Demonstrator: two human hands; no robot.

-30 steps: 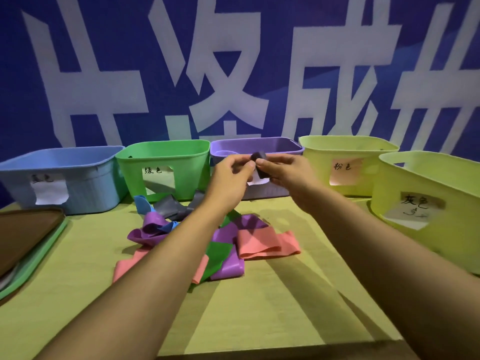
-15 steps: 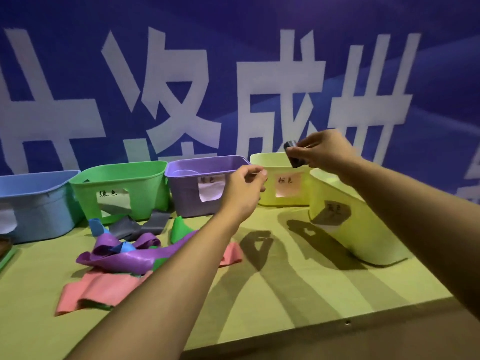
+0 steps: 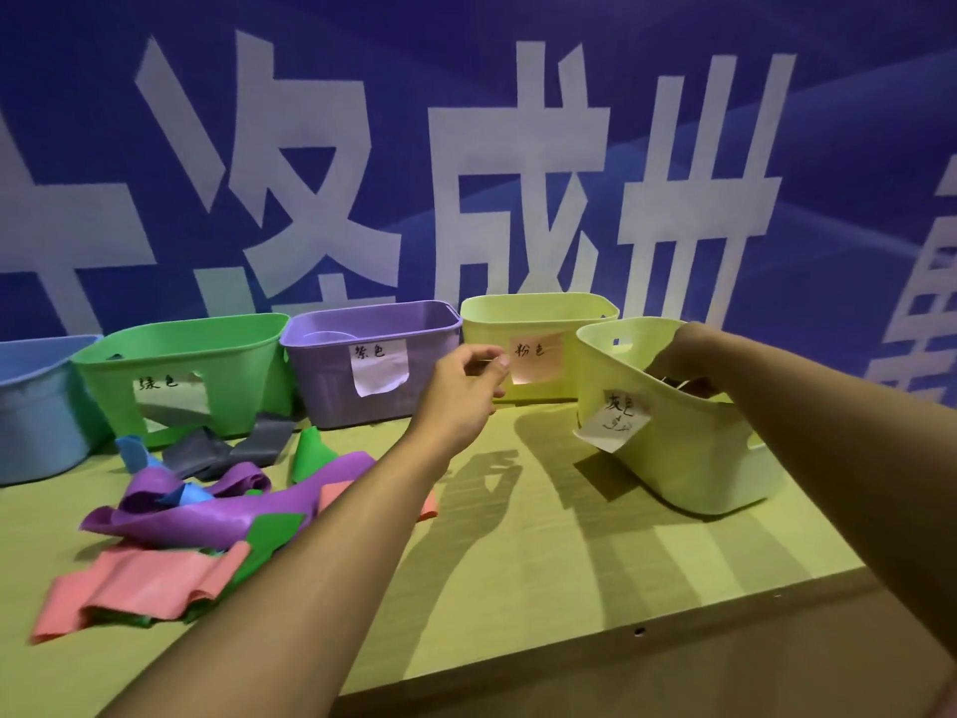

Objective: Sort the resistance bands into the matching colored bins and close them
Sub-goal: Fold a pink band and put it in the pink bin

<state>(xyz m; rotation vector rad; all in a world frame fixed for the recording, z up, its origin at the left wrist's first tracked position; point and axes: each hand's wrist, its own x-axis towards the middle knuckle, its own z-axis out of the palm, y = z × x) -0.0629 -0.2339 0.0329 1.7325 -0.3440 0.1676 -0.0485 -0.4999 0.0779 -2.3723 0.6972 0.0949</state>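
A person's right hand (image 3: 683,355) reaches down into the yellow-green bin labelled grey (image 3: 689,437) at 3 o'clock on the table (image 3: 544,551), fingers dipping past the rim; a dark grey band (image 3: 691,387) shows just under them inside the bin, but whether the fingers hold it cannot be told. The left hand (image 3: 466,391) hovers mid-table in front of the second yellow-green bin (image 3: 538,344), thumb and fingers loosely curled, holding nothing. Along the back from 9 to 1 o'clock stand a blue bin (image 3: 36,406), a green bin (image 3: 181,375) and a purple bin (image 3: 373,360), all open-topped with paper labels. At 8 o'clock lies a tangled heap of bands: pink (image 3: 129,583), purple (image 3: 207,515), green (image 3: 310,453), blue (image 3: 134,453) and grey (image 3: 233,448). The left forearm crosses over the heap's right edge.
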